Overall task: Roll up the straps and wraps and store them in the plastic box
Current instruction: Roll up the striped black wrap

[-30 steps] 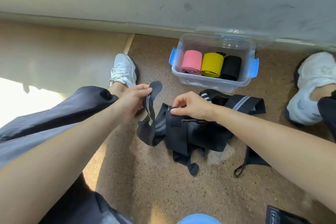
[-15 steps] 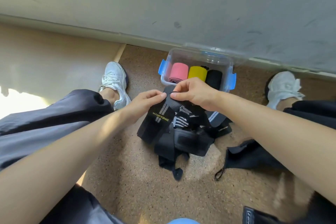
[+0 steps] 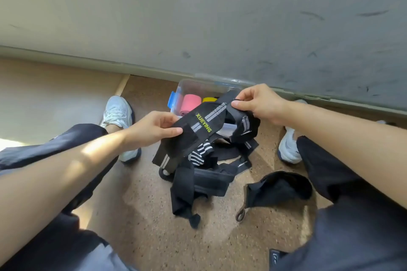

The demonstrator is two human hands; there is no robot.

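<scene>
L hand and R hand each pinched one end of black wrap, held taut btwn them. Plastic box sat just beyond hands; loose straps lay below.

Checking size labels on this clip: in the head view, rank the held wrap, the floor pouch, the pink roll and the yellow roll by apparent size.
1. wrap
2. pouch
3. pink roll
4. yellow roll, mostly hidden behind the wrap, so its rank is unsure

Single head-worn wide-angle view; looks forward and down; floor close below; wall just ahead
</scene>
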